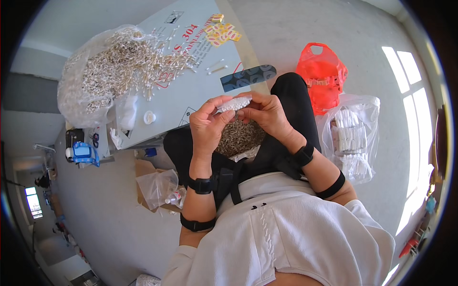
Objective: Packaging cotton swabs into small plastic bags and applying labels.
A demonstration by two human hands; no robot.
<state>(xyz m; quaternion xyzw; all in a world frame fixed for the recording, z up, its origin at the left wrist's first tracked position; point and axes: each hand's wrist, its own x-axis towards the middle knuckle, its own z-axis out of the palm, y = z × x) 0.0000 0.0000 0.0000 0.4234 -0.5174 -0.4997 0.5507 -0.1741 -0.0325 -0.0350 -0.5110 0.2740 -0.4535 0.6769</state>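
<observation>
Between both hands, above my lap, is a small clear bag of cotton swabs [234,103], its white tips bunched toward me. My left hand [208,117] pinches its left end with thumb and fingers. At the other end, the fingers of my right hand [268,116] close on the bag's edge. Below them, between my knees, lies a heap of loose cotton swabs [241,137], partly covered by my hands and wrists. On the table at the left, a large clear plastic bag [71,102] spills many more swabs [129,64] across the tabletop.
The grey table [167,114] carries yellow printed cards [222,34], a dark patterned strip [249,78], a small white round lid [150,117] and a blue pack [83,151]. On the floor are a red bag [322,71], a clear bag of filled packs [350,136] and a cardboard box [143,183].
</observation>
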